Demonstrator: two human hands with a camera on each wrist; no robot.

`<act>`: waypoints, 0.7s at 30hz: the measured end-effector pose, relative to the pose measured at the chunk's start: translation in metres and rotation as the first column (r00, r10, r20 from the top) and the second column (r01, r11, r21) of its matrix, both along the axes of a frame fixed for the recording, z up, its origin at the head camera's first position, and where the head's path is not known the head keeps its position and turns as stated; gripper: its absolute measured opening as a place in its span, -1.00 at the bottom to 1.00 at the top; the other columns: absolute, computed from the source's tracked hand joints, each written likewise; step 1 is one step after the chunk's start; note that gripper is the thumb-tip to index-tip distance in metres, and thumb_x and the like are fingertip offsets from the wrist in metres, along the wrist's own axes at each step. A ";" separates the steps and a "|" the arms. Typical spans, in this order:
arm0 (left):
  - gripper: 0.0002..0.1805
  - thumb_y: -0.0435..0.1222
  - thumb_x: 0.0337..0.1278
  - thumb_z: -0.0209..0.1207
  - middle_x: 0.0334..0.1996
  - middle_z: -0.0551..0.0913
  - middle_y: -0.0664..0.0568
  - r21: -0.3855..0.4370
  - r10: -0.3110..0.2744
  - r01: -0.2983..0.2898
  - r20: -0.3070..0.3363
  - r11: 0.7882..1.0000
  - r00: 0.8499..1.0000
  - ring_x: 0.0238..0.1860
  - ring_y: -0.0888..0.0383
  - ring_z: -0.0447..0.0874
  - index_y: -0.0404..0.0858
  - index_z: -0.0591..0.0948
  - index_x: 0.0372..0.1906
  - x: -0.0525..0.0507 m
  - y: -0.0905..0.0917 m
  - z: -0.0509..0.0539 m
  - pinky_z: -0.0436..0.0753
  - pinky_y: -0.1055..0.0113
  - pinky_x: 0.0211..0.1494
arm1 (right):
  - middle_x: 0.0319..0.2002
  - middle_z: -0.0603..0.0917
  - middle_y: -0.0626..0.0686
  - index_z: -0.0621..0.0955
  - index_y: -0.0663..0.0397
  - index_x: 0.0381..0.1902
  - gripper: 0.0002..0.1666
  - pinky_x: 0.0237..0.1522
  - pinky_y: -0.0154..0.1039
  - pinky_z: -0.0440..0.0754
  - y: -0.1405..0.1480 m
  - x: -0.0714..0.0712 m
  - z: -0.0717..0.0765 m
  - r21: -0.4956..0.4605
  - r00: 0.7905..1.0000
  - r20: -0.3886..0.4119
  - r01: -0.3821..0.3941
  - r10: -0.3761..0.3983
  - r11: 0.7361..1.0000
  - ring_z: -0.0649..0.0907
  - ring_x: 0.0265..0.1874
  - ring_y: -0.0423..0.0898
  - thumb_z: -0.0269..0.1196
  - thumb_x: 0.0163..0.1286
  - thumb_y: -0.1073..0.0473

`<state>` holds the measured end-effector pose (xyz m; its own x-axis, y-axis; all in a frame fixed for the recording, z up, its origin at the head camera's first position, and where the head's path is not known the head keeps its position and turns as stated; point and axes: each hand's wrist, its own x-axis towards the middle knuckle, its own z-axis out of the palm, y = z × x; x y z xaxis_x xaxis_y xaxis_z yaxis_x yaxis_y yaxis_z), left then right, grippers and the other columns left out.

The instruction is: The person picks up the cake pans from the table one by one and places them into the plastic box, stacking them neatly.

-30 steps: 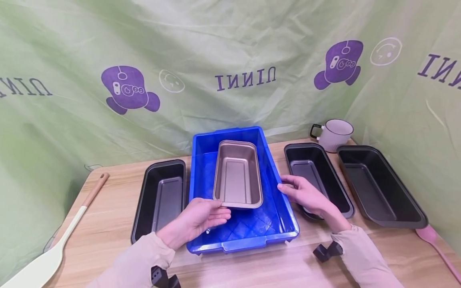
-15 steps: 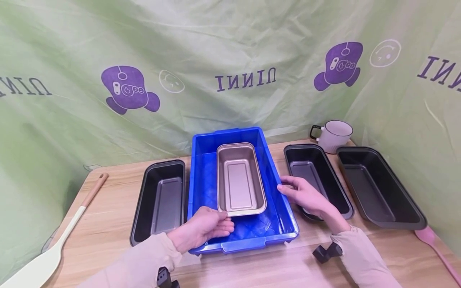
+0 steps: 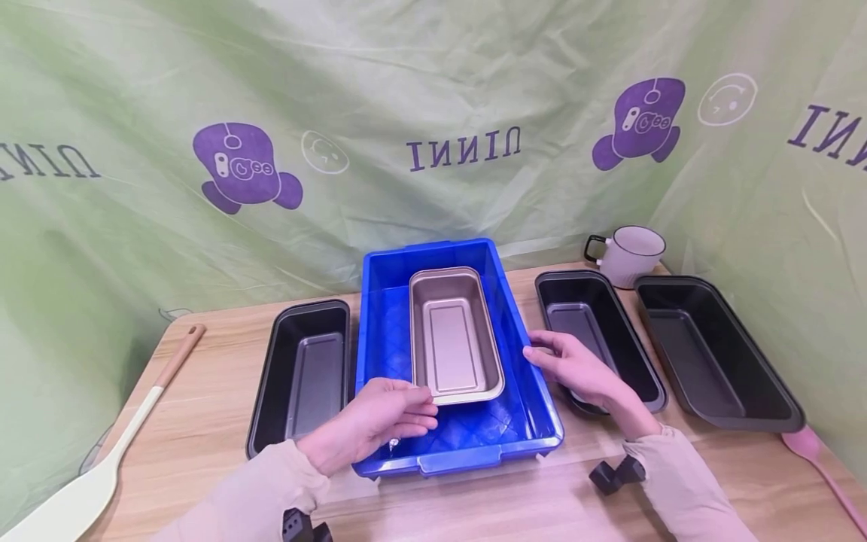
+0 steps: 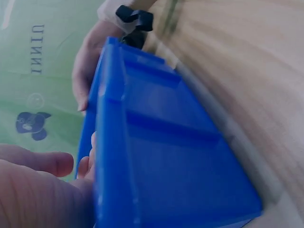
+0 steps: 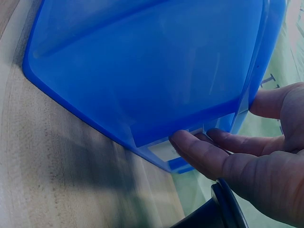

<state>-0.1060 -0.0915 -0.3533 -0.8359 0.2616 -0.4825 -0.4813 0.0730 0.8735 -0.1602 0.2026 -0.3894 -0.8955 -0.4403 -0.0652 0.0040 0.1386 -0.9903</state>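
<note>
In the head view a bronze loaf pan (image 3: 454, 346) lies inside the blue tray (image 3: 460, 461), its near end toward me. My left hand (image 3: 379, 421) pinches the pan's near left corner, thumb on the rim and fingers beneath it. The right hand (image 3: 579, 369) holds the tray's right side, thumb on the upper edge. Seen from the right wrist, that thumb rests at the rim and the fingers (image 5: 199, 149) touch the outer wall of the tray (image 5: 142, 71). The tray's outer wall (image 4: 166, 161) hides the pan in the left wrist view.
One black loaf pan (image 3: 318, 376) stands left of the tray; two more, a nearer one (image 3: 582, 324) and a farther one (image 3: 704, 354), stand to the right. A white mug (image 3: 631, 256) is behind them. A spatula (image 3: 129, 433) lies far left, a pink utensil (image 3: 806, 443) far right.
Compared with a second ago, the bronze pan sits slightly nearer and to the right, with my left hand still at its corner. My right hand has stayed on the tray's side.
</note>
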 end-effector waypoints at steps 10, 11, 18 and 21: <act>-0.74 -0.31 0.27 0.16 -0.20 0.72 -0.18 -0.130 0.113 -0.171 -0.366 0.977 0.924 -0.22 0.03 0.73 -0.47 0.61 -0.11 -0.011 -0.025 0.025 0.69 0.20 -0.11 | 0.09 0.44 0.54 0.18 0.69 0.26 -0.40 -0.05 -0.16 0.66 0.000 0.001 0.000 -0.028 1.000 0.028 0.009 -0.008 1.000 0.64 -0.05 0.09 0.05 0.46 0.31; -0.74 -0.31 0.28 0.16 -0.19 0.72 -0.18 -0.143 0.118 -0.189 -0.401 0.972 0.909 -0.21 0.03 0.73 -0.46 0.61 -0.11 -0.012 -0.029 0.028 0.69 0.19 -0.09 | 0.09 0.44 0.54 0.18 0.69 0.26 -0.40 -0.05 -0.16 0.66 0.000 0.002 0.000 -0.028 1.000 0.030 0.009 -0.008 1.000 0.64 -0.05 0.09 0.05 0.46 0.30; -0.69 -0.25 0.29 0.17 -0.18 0.71 -0.19 -0.189 0.114 -0.245 -0.523 0.951 0.845 -0.26 0.16 0.72 -0.46 0.60 -0.08 -0.009 -0.058 0.038 0.69 0.30 -0.14 | 0.09 0.43 0.55 0.21 0.67 0.25 -0.41 -0.05 -0.15 0.66 0.001 0.000 0.000 -0.023 1.000 0.030 0.006 -0.006 1.000 0.63 -0.03 0.13 0.05 0.46 0.28; -0.67 -0.25 0.30 0.16 -0.18 0.72 -0.17 -0.161 0.131 -0.255 -0.539 0.953 0.832 -0.25 0.15 0.73 -0.48 0.58 -0.07 -0.007 -0.071 0.036 0.69 0.31 -0.14 | 0.10 0.43 0.55 0.22 0.66 0.25 -0.42 -0.04 -0.16 0.66 0.001 -0.001 -0.001 -0.019 0.999 0.031 0.009 -0.009 1.000 0.62 -0.02 0.15 0.05 0.46 0.28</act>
